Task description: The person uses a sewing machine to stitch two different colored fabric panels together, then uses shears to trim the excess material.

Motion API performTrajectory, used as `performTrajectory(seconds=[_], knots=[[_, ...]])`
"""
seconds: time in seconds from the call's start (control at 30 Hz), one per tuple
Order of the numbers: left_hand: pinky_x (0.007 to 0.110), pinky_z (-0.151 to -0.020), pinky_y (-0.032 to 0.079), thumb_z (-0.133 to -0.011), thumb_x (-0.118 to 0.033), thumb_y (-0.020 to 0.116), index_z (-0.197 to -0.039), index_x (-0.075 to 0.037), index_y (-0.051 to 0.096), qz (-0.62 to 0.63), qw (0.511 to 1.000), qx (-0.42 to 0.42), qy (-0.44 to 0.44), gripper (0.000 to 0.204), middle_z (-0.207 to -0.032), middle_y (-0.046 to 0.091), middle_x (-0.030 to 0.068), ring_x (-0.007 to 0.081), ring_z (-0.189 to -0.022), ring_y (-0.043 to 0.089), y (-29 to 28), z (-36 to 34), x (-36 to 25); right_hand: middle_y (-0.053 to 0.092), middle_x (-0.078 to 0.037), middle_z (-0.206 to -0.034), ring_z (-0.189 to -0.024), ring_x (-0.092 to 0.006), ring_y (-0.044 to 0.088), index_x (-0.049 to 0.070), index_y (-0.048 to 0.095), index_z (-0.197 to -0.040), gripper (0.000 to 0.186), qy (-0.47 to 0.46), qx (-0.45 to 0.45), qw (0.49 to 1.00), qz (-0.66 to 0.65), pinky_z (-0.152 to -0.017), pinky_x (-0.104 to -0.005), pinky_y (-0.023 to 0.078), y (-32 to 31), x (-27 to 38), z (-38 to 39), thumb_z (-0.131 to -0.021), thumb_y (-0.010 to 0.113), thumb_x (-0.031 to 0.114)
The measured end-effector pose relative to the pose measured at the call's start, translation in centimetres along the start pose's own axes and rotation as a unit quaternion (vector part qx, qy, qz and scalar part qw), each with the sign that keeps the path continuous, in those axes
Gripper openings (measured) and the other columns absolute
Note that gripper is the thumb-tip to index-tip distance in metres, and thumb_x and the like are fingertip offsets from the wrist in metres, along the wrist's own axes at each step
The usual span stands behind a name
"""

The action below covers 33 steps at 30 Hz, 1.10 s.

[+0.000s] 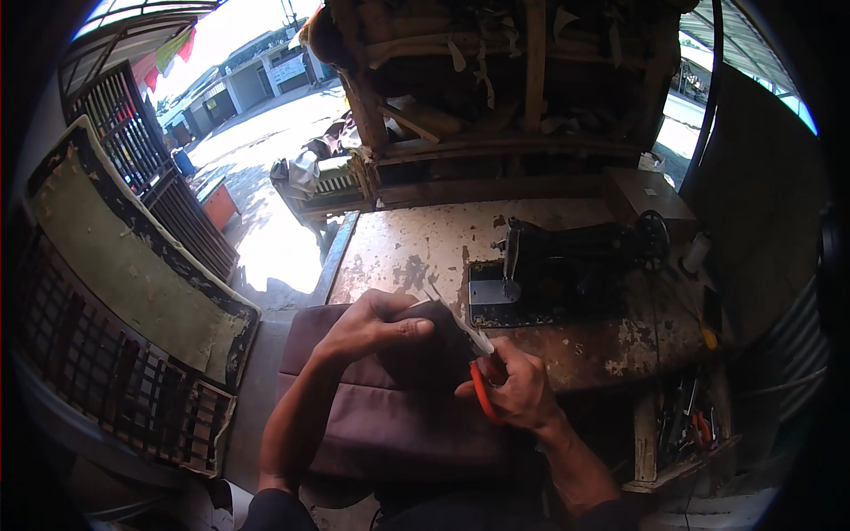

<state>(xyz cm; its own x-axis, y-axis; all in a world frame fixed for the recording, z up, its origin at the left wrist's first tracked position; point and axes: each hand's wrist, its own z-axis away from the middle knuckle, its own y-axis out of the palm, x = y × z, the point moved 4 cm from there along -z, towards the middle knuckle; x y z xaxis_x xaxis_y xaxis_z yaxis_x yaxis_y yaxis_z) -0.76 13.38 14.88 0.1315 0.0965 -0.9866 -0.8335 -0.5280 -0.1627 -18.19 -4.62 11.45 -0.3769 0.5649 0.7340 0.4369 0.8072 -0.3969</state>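
Note:
Brown cloth (pixel 376 420) lies over my lap and against the front of the worn table (pixel 398 239). My left hand (pixel 376 327) is closed on its upper edge, thumb on top. In my right hand (pixel 522 385) is a pair of scissors (pixel 483 389) with orange-red handles, fingers through the loops. The blades point up and left, along the right side of the raised cloth. Something pale lies along the blades; I cannot tell whether it is trimmed cloth or thread. Just beyond my right hand stands a black sewing machine (pixel 571 248).
An open drawer of tools (pixel 695 416) juts out at the lower right. A spool of thread (pixel 697 252) stands beside the sewing machine's handwheel. Behind the table rises a stripped wooden furniture frame (pixel 531 88). To the left leans a worn green padded panel (pixel 133 248).

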Motion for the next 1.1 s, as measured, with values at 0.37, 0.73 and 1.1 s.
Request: performTrajectory(seconds=[0.37, 0.73, 1.1], knots=[[0.024, -0.071, 0.05, -0.096, -0.034, 0.082, -0.101, -0.001, 0.077, 0.002, 0.999, 0.035, -0.015, 0.034, -0.085, 0.07, -0.0031, 0.0047, -0.081, 0.063, 0.3, 1.0, 1.2, 0.079, -0.011, -0.082, -0.076, -0.0168, 0.077, 0.001, 0.064, -0.1, 0.035, 0.208, -0.1, 0.965, -0.124, -0.068, -0.0313, 0.058, -1.8, -3.4, 3.1, -0.09, 0.086, 0.027], [0.032, -0.093, 0.055, -0.1, -0.018, 0.074, -0.112, -0.001, 0.077, -0.162, 0.973, -0.046, 0.156, 0.021, -0.108, 0.078, 0.0093, 0.0151, -0.104, 0.071, 5.7, -1.8, -1.2, 0.069, -0.001, -0.084, -0.072, -0.005, 0.062, 0.003, 0.064, -0.108, 0.029, 0.3, -0.081, 0.93, -0.195, -0.064, -0.0223, 0.049, -1.0, -1.6, 7.7, -0.09, 0.084, 0.014], [0.027, -0.089, 0.053, -0.099, -0.013, 0.075, -0.112, 0.001, 0.079, 0.097, 0.972, -0.167, 0.132, 0.02, -0.102, 0.077, 0.0069, 0.0112, -0.097, 0.069, 5.2, -4.3, 5.1, 0.06, -0.004, -0.083, -0.067, -0.0109, 0.057, 0.001, 0.059, -0.116, 0.04, 0.335, 0.012, 0.822, -0.461, -0.06, -0.0255, 0.048, 5.6, 0.6, 10.2, -0.104, 0.069, 0.038]])
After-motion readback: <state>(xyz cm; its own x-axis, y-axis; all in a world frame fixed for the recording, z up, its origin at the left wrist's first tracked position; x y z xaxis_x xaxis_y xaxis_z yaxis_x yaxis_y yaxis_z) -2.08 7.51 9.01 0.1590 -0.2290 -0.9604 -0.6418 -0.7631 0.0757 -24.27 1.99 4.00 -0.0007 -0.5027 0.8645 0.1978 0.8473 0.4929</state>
